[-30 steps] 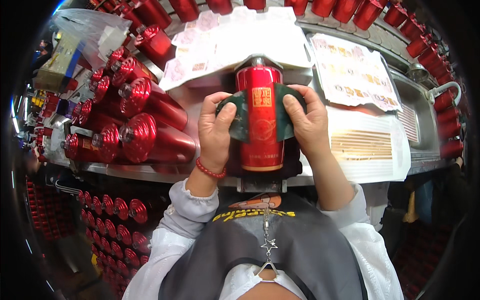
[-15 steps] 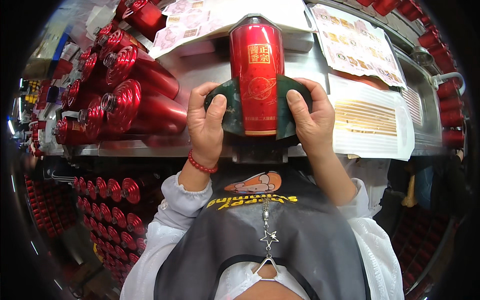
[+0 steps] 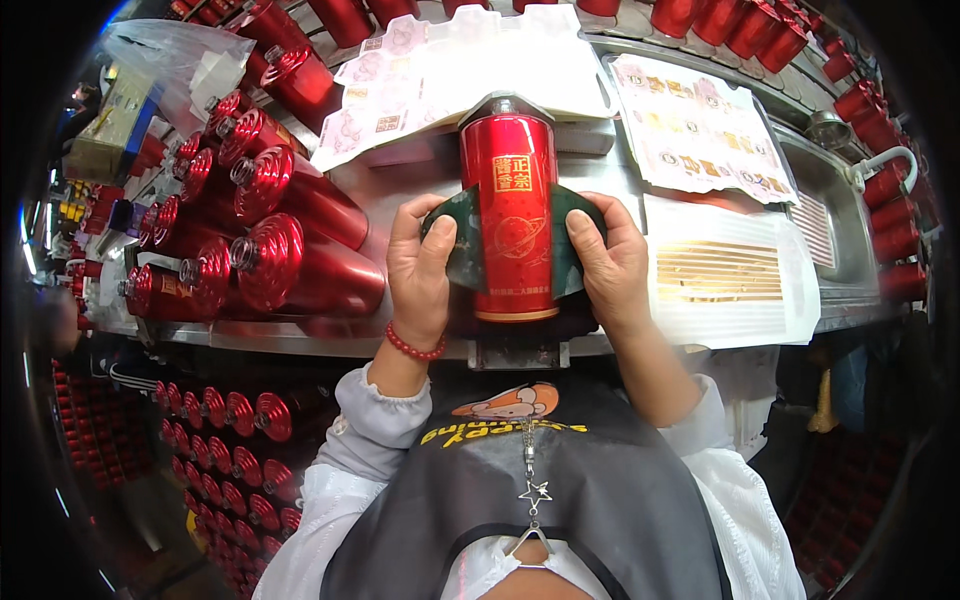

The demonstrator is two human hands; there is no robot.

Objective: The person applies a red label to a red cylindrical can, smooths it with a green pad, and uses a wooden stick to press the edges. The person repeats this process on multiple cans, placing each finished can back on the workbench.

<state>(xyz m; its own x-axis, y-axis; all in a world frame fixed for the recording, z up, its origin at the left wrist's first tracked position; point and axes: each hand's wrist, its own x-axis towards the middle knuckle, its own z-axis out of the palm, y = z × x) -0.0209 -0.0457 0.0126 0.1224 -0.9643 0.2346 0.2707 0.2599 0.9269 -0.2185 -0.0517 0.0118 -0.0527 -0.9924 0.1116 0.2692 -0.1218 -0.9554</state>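
Observation:
A glossy red bottle [image 3: 508,205] with gold print lies in the middle of the work surface, neck pointing away from me, its base with a gold rim toward me. Dark green sheet material sticks out on both sides of it like wings. My left hand [image 3: 420,265] pinches the left green flap [image 3: 463,240], thumb on top and fingers underneath. At the other side my right hand [image 3: 610,262] holds the right green flap [image 3: 566,245] in the same way. What lies beneath the bottle is mostly hidden; a dark holder with a metal end [image 3: 520,354] shows below its base.
Several red bottles [image 3: 310,270] lie stacked at the left. To the right are a white sheet with gold strips [image 3: 730,325] and a sheet of printed labels [image 3: 700,130]. More label sheets [image 3: 480,60] lie behind the bottle. A metal sink [image 3: 845,200] stands at far right.
The whole scene sits lower in the picture, with more of the far side showing. Both hands keep their hold on the green flaps, with little visible change around the bottle.

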